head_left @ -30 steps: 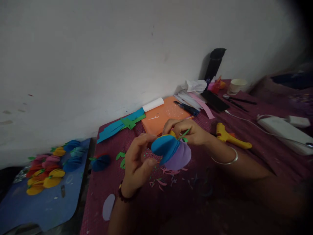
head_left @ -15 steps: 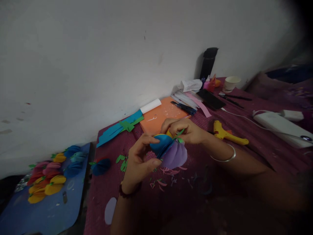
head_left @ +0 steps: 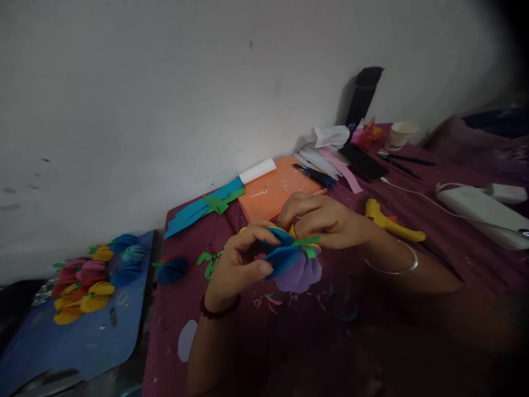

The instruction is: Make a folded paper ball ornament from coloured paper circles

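Note:
Between my two hands, above the table, is a folded-paper ornament (head_left: 286, 263) with blue, purple and yellow pleated sections and green paper leaves at one end. My left hand (head_left: 237, 264) grips its blue side, thumb below and fingers over the top. Bent fingers of my right hand (head_left: 320, 223) pinch the far side, by the yellow section; their tips are partly hidden behind the ornament. Green leaf cut-outs (head_left: 210, 263) lie beyond my left hand, and thin paper scraps (head_left: 268, 302) are scattered below the ornament.
Left of the table, a blue board (head_left: 103, 344) carries several finished paper ornaments (head_left: 97, 295). A blue-and-red ornament (head_left: 171, 270) and a lilac paper oval (head_left: 187, 341) lie near the table's left edge. To the right are a yellow glue gun (head_left: 392, 223), a phone (head_left: 363, 161) and a white power strip (head_left: 483, 207).
The ornament has turned a little, so its green leaves now point right. My right hand has shifted slightly right and its fingers have curled in behind the ornament. The camera view has tilted slightly.

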`<act>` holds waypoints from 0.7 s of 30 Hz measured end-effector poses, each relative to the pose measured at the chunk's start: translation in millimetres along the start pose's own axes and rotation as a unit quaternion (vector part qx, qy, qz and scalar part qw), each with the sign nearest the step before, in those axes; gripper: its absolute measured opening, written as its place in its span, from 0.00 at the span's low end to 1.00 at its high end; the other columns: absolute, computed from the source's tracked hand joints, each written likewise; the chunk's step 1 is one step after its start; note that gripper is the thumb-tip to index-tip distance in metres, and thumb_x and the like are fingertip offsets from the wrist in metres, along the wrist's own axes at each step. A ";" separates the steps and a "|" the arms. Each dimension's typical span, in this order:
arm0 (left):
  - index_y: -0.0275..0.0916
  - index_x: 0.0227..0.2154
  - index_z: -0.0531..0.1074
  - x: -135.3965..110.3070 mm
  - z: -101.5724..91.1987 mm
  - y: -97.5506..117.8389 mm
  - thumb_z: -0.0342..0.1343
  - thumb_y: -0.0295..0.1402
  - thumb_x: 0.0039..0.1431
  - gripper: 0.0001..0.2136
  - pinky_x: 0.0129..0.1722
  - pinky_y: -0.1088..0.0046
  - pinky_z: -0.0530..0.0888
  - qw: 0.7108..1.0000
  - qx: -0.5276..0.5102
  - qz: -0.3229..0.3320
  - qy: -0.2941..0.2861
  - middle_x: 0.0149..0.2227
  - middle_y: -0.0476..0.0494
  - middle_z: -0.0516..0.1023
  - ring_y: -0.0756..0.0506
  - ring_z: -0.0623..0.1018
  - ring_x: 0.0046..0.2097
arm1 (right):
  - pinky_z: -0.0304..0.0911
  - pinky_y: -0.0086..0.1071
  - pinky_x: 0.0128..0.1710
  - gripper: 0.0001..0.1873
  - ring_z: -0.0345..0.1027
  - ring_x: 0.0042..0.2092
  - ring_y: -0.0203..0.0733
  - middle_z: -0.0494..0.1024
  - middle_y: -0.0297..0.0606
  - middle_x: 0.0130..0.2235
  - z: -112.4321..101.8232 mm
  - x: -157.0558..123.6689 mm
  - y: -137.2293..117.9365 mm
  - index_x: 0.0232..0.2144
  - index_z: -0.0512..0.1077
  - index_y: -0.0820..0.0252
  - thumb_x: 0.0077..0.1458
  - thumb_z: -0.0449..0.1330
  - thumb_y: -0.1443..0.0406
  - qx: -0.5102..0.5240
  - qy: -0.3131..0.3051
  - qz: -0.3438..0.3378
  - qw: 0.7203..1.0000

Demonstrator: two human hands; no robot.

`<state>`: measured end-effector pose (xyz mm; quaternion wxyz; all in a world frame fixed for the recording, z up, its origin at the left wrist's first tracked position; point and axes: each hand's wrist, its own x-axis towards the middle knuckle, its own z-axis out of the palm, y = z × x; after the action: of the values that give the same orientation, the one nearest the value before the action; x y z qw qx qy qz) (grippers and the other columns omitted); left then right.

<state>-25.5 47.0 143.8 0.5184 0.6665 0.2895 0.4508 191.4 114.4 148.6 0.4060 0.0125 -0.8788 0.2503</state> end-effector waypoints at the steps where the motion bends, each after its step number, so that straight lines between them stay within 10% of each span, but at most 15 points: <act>1: 0.42 0.35 0.75 -0.1 0.3 -0.4 0.63 0.48 0.49 0.16 0.36 0.68 0.73 1.000 0.003 0.000 -0.002 0.42 0.40 0.72 0.44 0.74 0.40 | 0.61 0.37 0.45 0.17 0.66 0.43 0.38 0.73 0.42 0.38 0.2 0.1 -0.8 0.32 0.72 0.61 0.65 0.49 0.58 -0.004 -0.003 0.000 1.000; 16: 0.39 0.31 0.75 3.2 12.9 4.7 0.62 0.30 0.54 0.02 0.38 0.68 0.72 0.959 0.256 0.111 0.044 0.34 0.45 0.75 0.47 0.74 0.38 | 0.65 0.34 0.42 0.10 0.68 0.40 0.35 0.73 0.40 0.37 3.0 -4.9 15.0 0.30 0.73 0.64 0.60 0.59 0.62 0.131 0.079 0.025 0.988; 21: 0.40 0.34 0.73 1.1 13.2 -3.6 0.59 0.24 0.53 0.07 0.50 0.60 0.70 0.869 0.399 0.193 0.219 0.53 0.42 0.70 0.42 0.71 0.53 | 0.65 0.34 0.44 0.05 0.69 0.43 0.36 0.73 0.38 0.40 10.5 -8.7 34.2 0.34 0.73 0.59 0.57 0.61 0.63 0.139 0.184 0.094 0.968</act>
<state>-12.8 43.3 139.9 0.0339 0.7436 0.4163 0.5222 182.1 138.0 121.8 0.5300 -0.0602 -0.7427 0.4049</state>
